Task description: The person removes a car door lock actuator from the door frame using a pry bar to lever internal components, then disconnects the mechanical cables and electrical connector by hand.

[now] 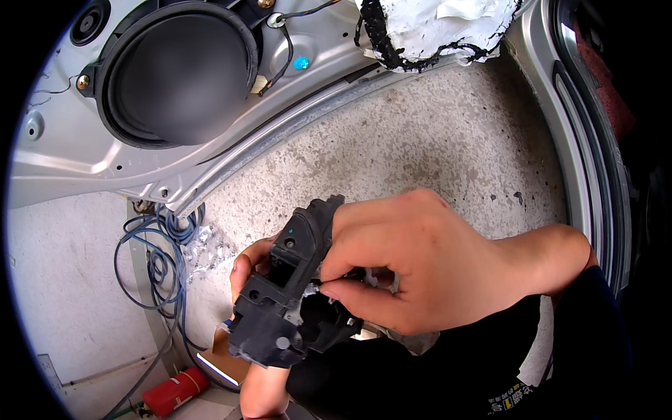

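A black plastic mechanism (280, 294), shaped like a door latch housing with openings and small metal parts, is held over my lap in the middle of the view. My left hand (246, 269) is wrapped round its left side from behind, mostly hidden by the housing. My right hand (413, 259) lies over the right side of the housing, thumb and index finger closed at a small part inside it; what they pinch is too small to make out.
A bare car door panel (70, 168) with a black speaker (175, 77) and torn white sheet (434, 28) spans the top. The door frame (581, 161) curves along the right. Coiled blue hoses (143, 259), a red extinguisher (171, 392) and cardboard (220, 353) lie on the speckled floor (420, 133).
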